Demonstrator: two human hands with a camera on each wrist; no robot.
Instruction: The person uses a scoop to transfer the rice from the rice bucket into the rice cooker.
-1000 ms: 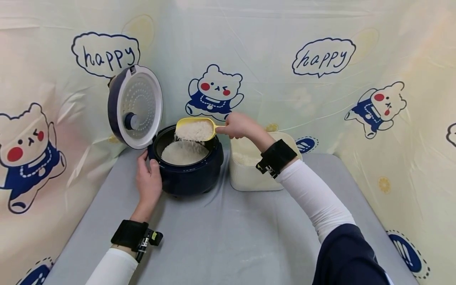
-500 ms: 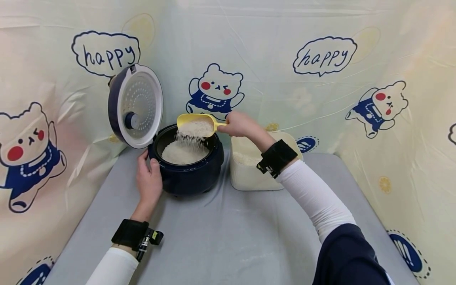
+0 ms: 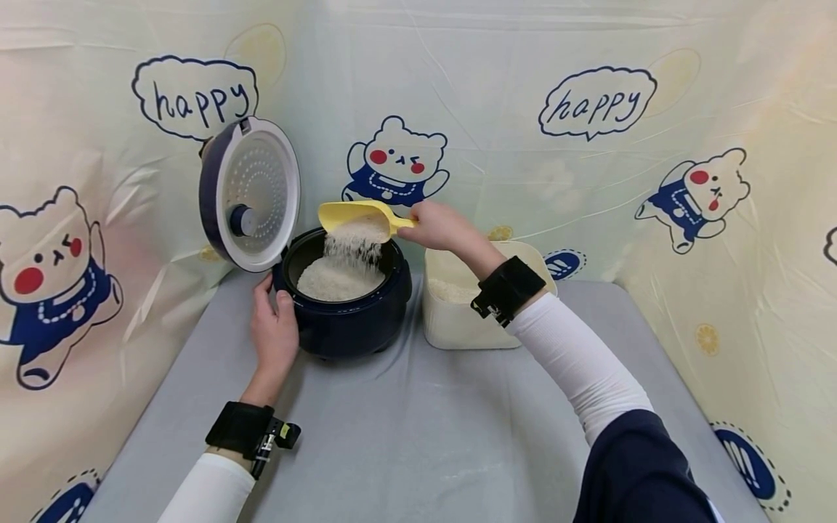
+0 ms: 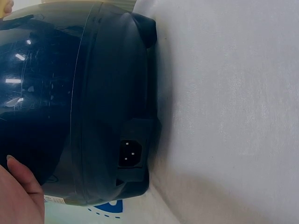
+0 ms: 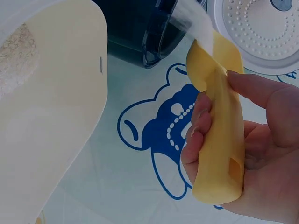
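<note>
A dark blue rice cooker [image 3: 346, 327] stands with its perforated white-lined lid [image 3: 258, 196] raised at the left. White rice [image 3: 336, 280] lies in its pot. Over the pot, my right hand [image 3: 439, 225] grips the handle of a yellow scoop [image 3: 353, 212], fingers wrapped round it in the right wrist view. The scoop is tipped, and a stream of rice [image 5: 198, 21] falls from it. My left hand [image 3: 275, 330] holds the cooker's left side by the lid hinge, its thumb [image 4: 25, 175] against the shell; its other fingers are mostly hidden behind.
Right of the cooker stands a cream bin [image 3: 458, 319] holding rice, partly behind my right wrist. A grey cloth [image 3: 418, 436] covers the table. A printed curtain [image 3: 490, 94] hangs close behind and at both sides. A power socket [image 4: 130, 153] shows low on the cooker.
The scoop has risen slightly and tipped further, with more of its yellow back showing. Rice falls in a thicker stream onto the heap. My left hand stays put on the cooker.
</note>
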